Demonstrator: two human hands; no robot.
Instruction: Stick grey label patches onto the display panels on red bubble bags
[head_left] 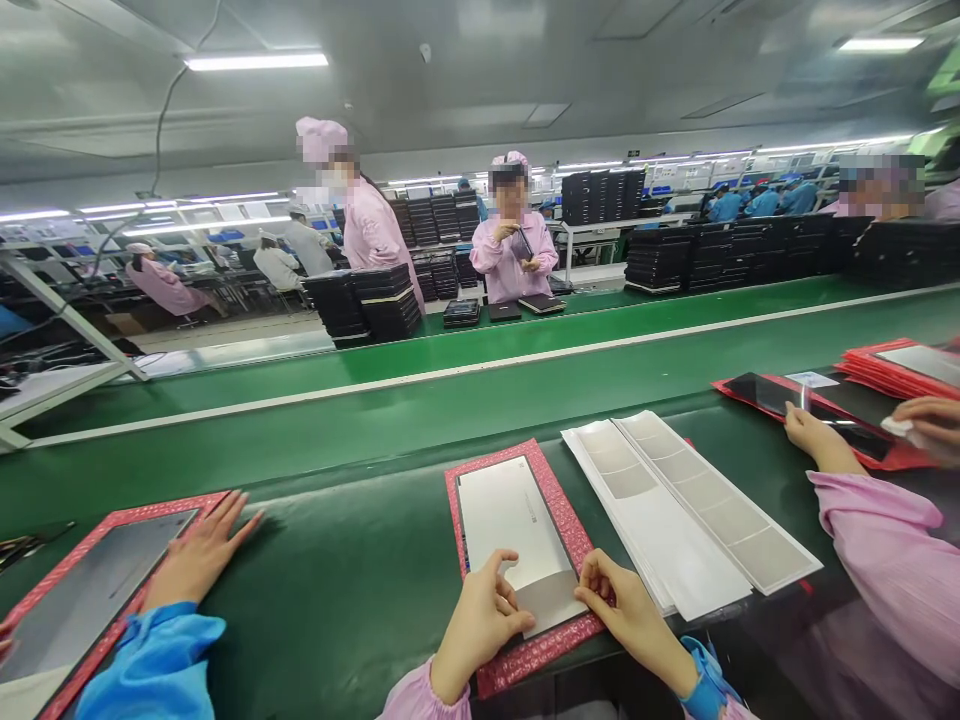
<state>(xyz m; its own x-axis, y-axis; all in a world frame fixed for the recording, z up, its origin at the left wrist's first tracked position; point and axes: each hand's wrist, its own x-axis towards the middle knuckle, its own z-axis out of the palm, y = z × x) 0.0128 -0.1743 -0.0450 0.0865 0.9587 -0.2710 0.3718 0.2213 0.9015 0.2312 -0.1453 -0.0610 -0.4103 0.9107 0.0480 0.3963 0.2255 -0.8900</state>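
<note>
A display panel (506,500) with a pale, silvery back lies on a pink bubble-wrap sheet (551,470) in front of me. Across its near end is a grey sticker (553,603). My left hand (486,612) is curled at the sticker's left edge, its thumb and bent fingers at that side. The opposite edge is pinched between the thumb and fingers of my right hand (626,610), which wears a blue wrist strap (709,672). Just right of the panel lie white backing sheets (667,540) bearing rows of grey stickers (701,480).
To the left, a co-worker's hand (199,555) rests by another panel (97,590) on bubble wrap. At right, a co-worker's hands (821,440) handle a dark panel (772,395) on red wrap. Beyond the green bench (337,570), black tray stacks (386,300) stand near people in pink.
</note>
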